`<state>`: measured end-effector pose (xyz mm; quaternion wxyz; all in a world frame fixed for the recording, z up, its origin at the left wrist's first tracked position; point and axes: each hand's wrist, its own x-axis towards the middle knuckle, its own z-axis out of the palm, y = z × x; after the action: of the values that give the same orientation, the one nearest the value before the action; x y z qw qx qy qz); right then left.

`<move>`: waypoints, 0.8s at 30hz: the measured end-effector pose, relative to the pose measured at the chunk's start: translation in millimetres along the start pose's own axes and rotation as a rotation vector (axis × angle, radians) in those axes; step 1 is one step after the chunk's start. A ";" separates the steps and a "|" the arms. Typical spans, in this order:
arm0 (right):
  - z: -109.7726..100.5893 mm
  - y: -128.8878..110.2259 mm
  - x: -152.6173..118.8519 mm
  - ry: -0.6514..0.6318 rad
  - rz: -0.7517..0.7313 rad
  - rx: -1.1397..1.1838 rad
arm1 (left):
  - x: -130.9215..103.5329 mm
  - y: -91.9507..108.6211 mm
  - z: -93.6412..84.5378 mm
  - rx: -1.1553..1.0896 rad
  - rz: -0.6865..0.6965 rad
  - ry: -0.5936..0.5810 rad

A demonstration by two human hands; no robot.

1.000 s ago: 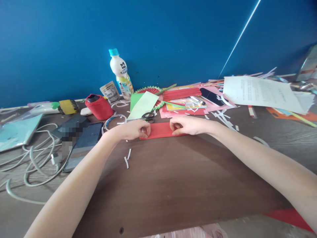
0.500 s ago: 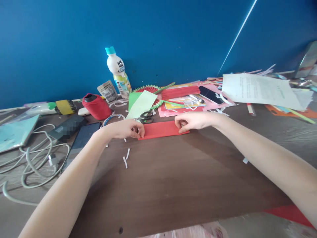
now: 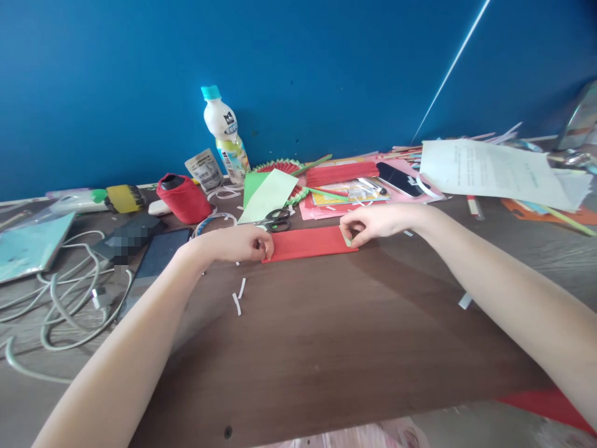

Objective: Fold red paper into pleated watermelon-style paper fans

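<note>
A folded strip of red paper (image 3: 308, 242) lies flat on the dark wooden table between my two hands. My left hand (image 3: 249, 242) is closed, its curled fingers gripping the strip's left end. At the right end my right hand (image 3: 366, 224) pinches the paper between thumb and fingers. Just behind the strip rest black-handled scissors (image 3: 277, 219), touching a pale green sheet (image 3: 268, 196). A red and green pleated paper fan (image 3: 280, 167) sits partly hidden beneath the green sheets.
Along the blue wall stand a drink bottle (image 3: 226, 137) and a red-wrapped object (image 3: 184, 199). Cables (image 3: 51, 311) and a phone (image 3: 156, 264) lie left. Red pleated paper (image 3: 342, 173), another phone (image 3: 403, 179) and a printed sheet (image 3: 494, 171) spread across the back right. White paper scraps (image 3: 237, 303) are scattered about.
My right hand has slid slightly right and up toward the strip's right end, so more red paper shows. My left hand stays at the left end.
</note>
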<state>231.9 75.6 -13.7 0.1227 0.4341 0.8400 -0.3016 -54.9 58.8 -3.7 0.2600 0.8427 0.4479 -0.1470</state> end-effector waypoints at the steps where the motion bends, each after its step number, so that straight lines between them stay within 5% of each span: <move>1: -0.1 -0.3 0.1 -0.004 -0.007 -0.003 | -0.4 2.8 0.9 0.021 -0.016 0.024; 6: 0.4 -5.1 0.8 0.037 -0.094 0.042 | 4.9 17.3 13.0 0.010 0.071 0.238; 12: -0.3 -12.7 -3.6 0.148 -0.144 0.144 | 10.1 21.0 20.8 -0.062 0.090 0.254; 24: 1.0 -20.5 -2.8 0.378 -0.252 0.225 | 0.7 22.4 5.7 -0.115 0.048 0.374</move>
<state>217.1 64.1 -4.9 -0.1240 0.3857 0.8566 -0.3196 -35.9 45.7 -1.8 0.2235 0.8494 0.4761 0.0444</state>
